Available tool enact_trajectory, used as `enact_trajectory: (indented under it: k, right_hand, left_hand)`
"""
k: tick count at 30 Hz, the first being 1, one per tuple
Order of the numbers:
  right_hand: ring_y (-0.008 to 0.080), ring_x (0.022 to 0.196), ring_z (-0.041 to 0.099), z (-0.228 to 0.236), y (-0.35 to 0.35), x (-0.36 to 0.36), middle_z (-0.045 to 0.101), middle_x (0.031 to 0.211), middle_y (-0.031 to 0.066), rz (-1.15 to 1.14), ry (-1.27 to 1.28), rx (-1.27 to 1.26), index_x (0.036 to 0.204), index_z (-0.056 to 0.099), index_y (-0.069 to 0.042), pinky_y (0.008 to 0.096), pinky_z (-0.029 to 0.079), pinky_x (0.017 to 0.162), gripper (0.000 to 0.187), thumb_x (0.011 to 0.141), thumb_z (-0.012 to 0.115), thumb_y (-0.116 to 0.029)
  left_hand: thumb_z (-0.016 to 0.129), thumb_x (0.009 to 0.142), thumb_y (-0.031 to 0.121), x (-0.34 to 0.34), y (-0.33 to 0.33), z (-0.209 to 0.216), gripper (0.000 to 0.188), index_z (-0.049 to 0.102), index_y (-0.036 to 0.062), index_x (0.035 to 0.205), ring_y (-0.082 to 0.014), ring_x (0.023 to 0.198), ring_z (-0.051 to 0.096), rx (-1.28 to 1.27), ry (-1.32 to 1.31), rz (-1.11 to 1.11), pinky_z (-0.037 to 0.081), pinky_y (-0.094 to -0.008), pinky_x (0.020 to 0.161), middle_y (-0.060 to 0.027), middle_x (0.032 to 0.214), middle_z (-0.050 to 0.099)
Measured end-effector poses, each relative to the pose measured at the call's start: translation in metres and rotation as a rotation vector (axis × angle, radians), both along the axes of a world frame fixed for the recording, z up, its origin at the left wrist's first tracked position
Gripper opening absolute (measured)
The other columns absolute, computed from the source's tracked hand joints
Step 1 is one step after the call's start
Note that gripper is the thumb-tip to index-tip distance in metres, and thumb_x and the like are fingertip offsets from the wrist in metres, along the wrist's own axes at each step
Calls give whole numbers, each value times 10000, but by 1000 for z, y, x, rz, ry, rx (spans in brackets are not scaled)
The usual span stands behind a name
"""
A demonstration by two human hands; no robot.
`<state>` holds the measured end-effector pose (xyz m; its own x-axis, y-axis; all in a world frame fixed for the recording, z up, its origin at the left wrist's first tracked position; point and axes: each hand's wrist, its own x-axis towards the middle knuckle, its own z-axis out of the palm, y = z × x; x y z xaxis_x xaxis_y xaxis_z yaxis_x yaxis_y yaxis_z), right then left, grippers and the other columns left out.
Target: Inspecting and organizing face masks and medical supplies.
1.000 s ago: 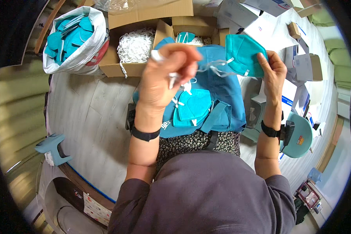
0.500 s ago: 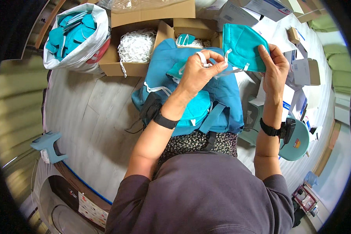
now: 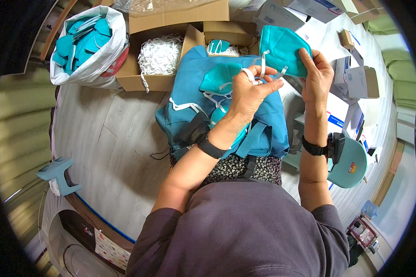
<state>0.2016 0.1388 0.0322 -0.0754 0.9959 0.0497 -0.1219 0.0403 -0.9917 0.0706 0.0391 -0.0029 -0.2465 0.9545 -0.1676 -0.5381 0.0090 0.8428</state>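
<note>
Between the thumb and fingers of my right hand is the right edge of a teal face mask, held up above my lap. My left hand is closed on a white elastic strap at the mask's lower left. More of the strap loops around its fingers. A blue cloth covers my lap. On it lies another teal mask with white straps, and further teal masks are partly hidden under my left forearm. A loose white strap lies on the cloth's left side.
A white bag full of teal mask pieces stands at the far left. Beside it, a cardboard box holds a heap of white straps. A second box contains a mask and straps. Several white cartons lie at the right, near a teal stool.
My left hand has moved right and slightly down, while my right hand and the mask have shifted a little left. More of the mask on the cloth now shows.
</note>
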Motion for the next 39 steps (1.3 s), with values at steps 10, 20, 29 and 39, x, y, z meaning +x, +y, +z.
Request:
enact_trajectory:
  k: [10, 20, 29, 39]
  right_hand:
    - [14, 516, 461, -16, 0, -2, 603, 712, -23, -65, -5, -40, 938, 666, -19, 180, 314, 408, 158, 887, 729, -154]
    - [15, 525, 503, -25, 17, 28, 635, 729, -24, -112, -22, -133, 926, 681, -37, 180, 291, 409, 127, 890, 721, -152]
    - [31, 478, 399, -73, -2, 45, 552, 644, -39, 32, -210, -386, 850, 662, -51, 201, 271, 424, 179, 877, 723, -217]
    - [42, 729, 521, -30, -25, 33, 608, 1276, 21, 341, -538, 63, 1382, 504, -79, 211, 474, 648, 528, 866, 615, -59]
  left_hand:
    - [730, 855, 160, 8, 3, 1, 161, 623, 64, 927, -9, 576, 423, -32, 147, -45, 297, -184, 479, 23, 737, 600]
    - [478, 1023, 258, -54, -32, 38, 322, 628, 5, 891, -46, 457, 406, 204, -67, -464, 296, -182, 418, -122, 848, 648]
    - [453, 1033, 364, -69, -31, 44, 422, 620, -23, 1058, -114, 583, 572, 272, -565, -276, 337, -177, 398, -190, 1126, 637]
    - [518, 1007, 326, -54, -25, 25, 340, 620, 6, 959, -111, 584, 613, -187, -123, -461, 349, -157, 389, -123, 847, 650]
